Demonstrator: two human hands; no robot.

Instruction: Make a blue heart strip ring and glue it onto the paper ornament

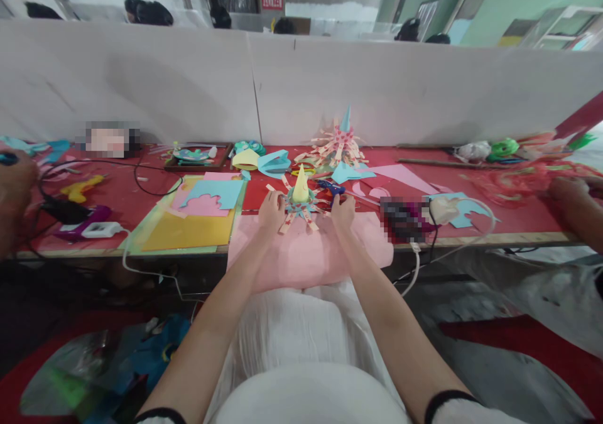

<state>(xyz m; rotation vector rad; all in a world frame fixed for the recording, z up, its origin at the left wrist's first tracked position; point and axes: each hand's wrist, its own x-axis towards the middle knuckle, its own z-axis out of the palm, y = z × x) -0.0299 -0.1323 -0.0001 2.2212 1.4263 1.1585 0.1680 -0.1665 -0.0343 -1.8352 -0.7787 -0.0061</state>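
A small paper craft [301, 205] stands on pink sheet material [311, 254] at the table's front edge. Its yellow cone [301, 185] rises from a light-blue base, with pale, red-patterned strips spreading outward all round. On the craft's left side, my left hand [272, 212] is closed with its fingertips at the strips. To the right, my right hand [343, 210] has its fingers bent together near the strip ends; what is between them is too small to make out. A dark-blue glue gun [333, 189] lies just behind the right hand.
Behind stands a bigger craft with a blue cone [345, 120]. Coloured paper sheets [188, 230] lie left. A power strip [407, 218] with cables sits right; another [87, 226] is at left. Co-workers' hands [577, 188] show at both sides. A white partition [179, 85] closes the back.
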